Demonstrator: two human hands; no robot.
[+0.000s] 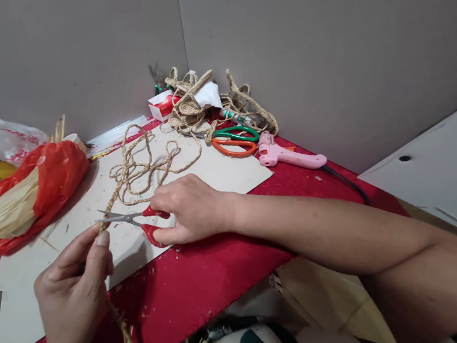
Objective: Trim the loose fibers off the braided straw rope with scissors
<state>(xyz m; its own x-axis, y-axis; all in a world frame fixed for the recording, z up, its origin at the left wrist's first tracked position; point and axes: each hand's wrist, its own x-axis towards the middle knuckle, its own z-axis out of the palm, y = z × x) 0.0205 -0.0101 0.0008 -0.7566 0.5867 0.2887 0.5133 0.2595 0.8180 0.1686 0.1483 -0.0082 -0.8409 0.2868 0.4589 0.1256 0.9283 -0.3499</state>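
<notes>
in the head view, everything is easiest to place by the pale sheet (pixel 232 174) on the red tabletop (pixel 199 284). at its near left part the left hand (pixel 71 285) is closed, thumb and fingers pinching the braided cord (pixel 113 194), whose loose loops lie across the sheet's middle. over the sheet, the right hand (pixel 193 206) is clamped on the red-handled scissors (pixel 127 218), their blades parted and crossing the cord just beyond the left fingertips. left of the sheet sits a red bag (pixel 63 169) of dry strips (pixel 16 208); at its far right corner lies a pink tool (pixel 296 157). the closeness is the likely trouble: if the blades tip toward the pinch, they could nick a finger; if the cord slackens or twists, they might bite into the braid itself, and a loosened grip could let the strands fray.
</notes>
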